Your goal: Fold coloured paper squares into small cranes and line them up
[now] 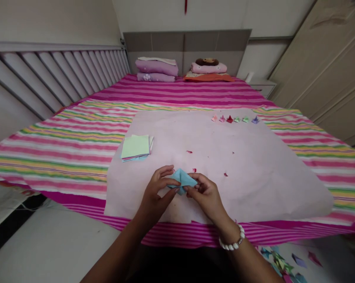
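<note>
A partly folded piece of light blue origami paper is held between both hands above the white sheet. My left hand pinches its left side, thumb below and fingers on top. On the right side, my right hand grips it between thumb and fingers, with a white bead bracelet on that wrist. To the left lies a stack of square coloured papers, pale green on top. Several small folded paper figures stand in a row at the sheet's far right.
Small dark red scraps lie scattered on the sheet, which rests on a striped bedspread. Folded bedding is piled by the headboard. More folded papers lie on the floor at lower right.
</note>
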